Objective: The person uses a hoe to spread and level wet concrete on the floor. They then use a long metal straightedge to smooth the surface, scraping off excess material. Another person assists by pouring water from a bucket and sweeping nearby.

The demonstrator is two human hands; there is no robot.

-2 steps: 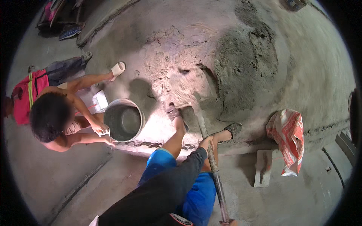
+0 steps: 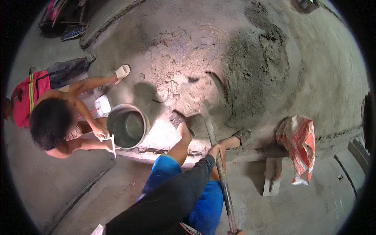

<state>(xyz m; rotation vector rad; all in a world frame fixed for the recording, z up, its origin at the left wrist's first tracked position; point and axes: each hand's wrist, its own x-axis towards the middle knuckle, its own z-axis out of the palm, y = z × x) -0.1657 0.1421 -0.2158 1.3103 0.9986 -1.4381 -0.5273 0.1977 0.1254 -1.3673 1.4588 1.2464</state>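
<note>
My left hand (image 2: 215, 150), at the end of a dark sleeve, is wrapped round the shaft of a long-handled shovel (image 2: 220, 168). Only a sliver of my right hand (image 2: 236, 232) shows at the lower edge, closed round the shaft's rear end. The flat blade, slightly smeared by motion, lies out ahead in the wet grey mortar (image 2: 172, 56) on the floor. Right of the blade spreads a darker, rougher heap of mortar (image 2: 254, 74). My feet stand either side of the shaft, the left one close to the blade.
At the left a crouching person holds a flat white-edged tool (image 2: 113, 145) beside a grey bucket (image 2: 147, 124). A white container (image 2: 103, 105) stands behind the bucket. On the right lie a red-and-white sack (image 2: 299, 141) and a float (image 2: 273, 177). Another person stands far left.
The shovel blade has shifted slightly within the mortar. My left foot appears turned a little. The crouching person's flat tool now shows more fully beside the bucket.
</note>
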